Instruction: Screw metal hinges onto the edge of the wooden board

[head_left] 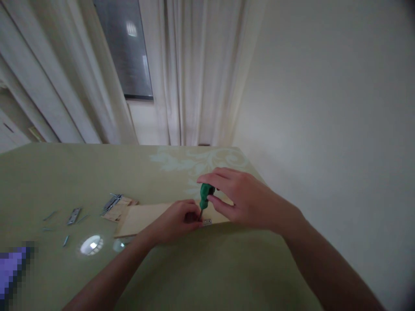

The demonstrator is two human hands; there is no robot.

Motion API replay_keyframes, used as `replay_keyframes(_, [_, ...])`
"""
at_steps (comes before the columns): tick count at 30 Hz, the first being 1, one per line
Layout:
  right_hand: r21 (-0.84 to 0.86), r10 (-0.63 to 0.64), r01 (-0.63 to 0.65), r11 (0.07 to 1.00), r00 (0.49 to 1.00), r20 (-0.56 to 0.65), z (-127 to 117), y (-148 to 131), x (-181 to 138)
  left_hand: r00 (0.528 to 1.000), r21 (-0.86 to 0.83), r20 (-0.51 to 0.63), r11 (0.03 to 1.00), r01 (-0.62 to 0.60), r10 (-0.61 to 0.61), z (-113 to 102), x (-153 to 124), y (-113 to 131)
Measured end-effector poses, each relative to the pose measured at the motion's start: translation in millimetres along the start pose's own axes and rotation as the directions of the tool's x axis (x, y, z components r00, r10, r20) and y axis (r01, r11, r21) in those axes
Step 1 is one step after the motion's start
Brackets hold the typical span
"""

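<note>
Two bare hands work over one pale wooden board (147, 214) lying on a green tabletop (207, 272), near the table's right end. The right hand (249, 201) grips one green-handled screwdriver (204, 196), thumb and fingers closed about its handle, the shaft pointing down toward the board's near edge. The left hand (177, 220), fingers curled narrowly together, rests at the board beside the screwdriver's tip; whether it pinches anything cannot be told. Just right of those fingertips, one small metal plate (207, 222) with holes sits at the board's near edge, partly hidden by the hand.

A second metal plate (74, 216) lies well to the left, among four slim metal pieces (65, 240) scattered singly on the tabletop. Between them and the board, touching or just beside its left end, is one small heap of wood pieces (114, 212) and grey metal parts (112, 204), too jumbled to count. Two round light reflections (91, 245) shine on the table's surface, and one blurred purple object (11, 265) enters at lower left. Behind, two pale curtains (201, 73) flank one dark window (125, 47).
</note>
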State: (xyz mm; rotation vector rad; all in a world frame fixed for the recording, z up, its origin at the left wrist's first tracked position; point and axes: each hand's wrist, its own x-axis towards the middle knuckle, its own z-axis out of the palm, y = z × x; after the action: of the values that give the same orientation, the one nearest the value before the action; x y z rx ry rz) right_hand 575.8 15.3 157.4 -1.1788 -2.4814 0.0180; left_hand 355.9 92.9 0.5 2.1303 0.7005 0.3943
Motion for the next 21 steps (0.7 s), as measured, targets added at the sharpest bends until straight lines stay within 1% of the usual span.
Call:
replay_keyframes(2, [-0.036, -0.037, 0.042, 0.998, 0.990, 0.139, -15.7, -1.2, 13.1, 1.000, -0.002, -0.010, 1.000, -0.012, 0.012, -0.2, 1.1, -0.4])
replay_keyframes(4, [-0.155, -0.014, 0.055, 0.986, 0.968, 0.252, -22.7, -4.2, 27.9, 1.000, 0.005, -0.013, 1.000, -0.024, 0.024, -0.2, 2.0, -0.2])
replay_keyframes(6, [-0.362, 0.064, 0.048, 0.931, 0.954, 0.292, -22.5, -7.9, 39.9, 0.999, 0.010, -0.015, 0.999, -0.031, 0.031, -0.5, 2.5, 1.1])
replay_keyframes(8, [-0.541, 0.126, 0.051, 0.840, 0.950, 0.285, -19.9, -9.9, 46.9, 0.999, 0.009, -0.021, 0.999, -0.034, 0.034, -1.1, 2.6, 3.4])
replay_keyframes(10, [-0.615, 0.108, 0.119, 0.779, 0.942, 0.319, -20.0, -8.8, 49.9, 0.999, 0.013, -0.021, 0.999, -0.033, 0.034, -1.6, 2.8, 5.4])
replay_keyframes(11, [-0.618, 0.059, 0.192, 0.763, 0.931, 0.361, -22.0, -7.4, 50.7, 0.999, 0.016, -0.020, 0.999, -0.035, 0.035, -1.7, 3.1, 6.0])
replay_keyframes(12, [-0.602, -0.018, 0.291, 0.744, 0.909, 0.417, -25.2, -5.9, 51.7, 0.999, 0.019, -0.019, 0.999, -0.037, 0.037, -1.6, 3.4, 6.2])
replay_keyframes(13, [-0.568, -0.111, 0.405, 0.716, 0.870, 0.481, -29.2, -4.7, 53.1, 0.999, 0.021, -0.019, 0.999, -0.039, 0.039, -1.3, 3.9, 6.0])
replay_keyframes(14, [-0.517, -0.204, 0.517, 0.682, 0.814, 0.544, -33.1, -4.4, 55.0, 0.999, 0.020, -0.019, 0.999, -0.040, 0.041, -1.0, 4.4, 5.4])
replay_keyframes(15, [-0.461, -0.276, 0.600, 0.653, 0.756, 0.593, -36.5, -5.0, 57.4, 0.999, 0.016, -0.018, 0.999, -0.043, 0.043, -0.6, 4.8, 4.6])
replay_keyframes(16, [-0.420, -0.299, 0.634, 0.649, 0.720, 0.626, -38.6, -6.6, 60.1, 0.999, 0.011, -0.017, 0.999, -0.047, 0.048, -0.4, 5.2, 3.8])
replay_keyframes(17, [-0.406, -0.258, 0.607, 0.683, 0.720, 0.644, -39.3, -8.9, 62.8, 0.998, 0.007, -0.018, 0.999, -0.052, 0.052, -0.2, 5.5, 3.2])
replay_keyframes(18, [-0.424, -0.150, 0.515, 0.745, 0.749, 0.645, -38.5, -11.5, 65.4, 0.998, 0.004, -0.019, 0.998, -0.058, 0.058, -0.3, 5.6, 2.7])
replay_keyframes(19, [-0.465, -0.004, 0.381, 0.799, 0.777, 0.629, -36.7, -14.0, 67.7, 0.998, 0.004, -0.020, 0.998, -0.063, 0.063, -0.5, 5.7, 2.5])
replay_keyframes(20, [-0.509, 0.142, 0.242, 0.826, 0.785, 0.603, -34.3, -15.8, 69.8, 0.998, 0.008, -0.019, 0.998, -0.067, 0.068, -0.7, 5.6, 2.4])
replay_keyframes(21, [-0.545, 0.254, 0.133, 0.828, 0.777, 0.576, -32.2, -16.6, 71.6, 0.997, 0.014, -0.020, 0.998, -0.068, 0.069, -0.9, 5.6, 2.5])
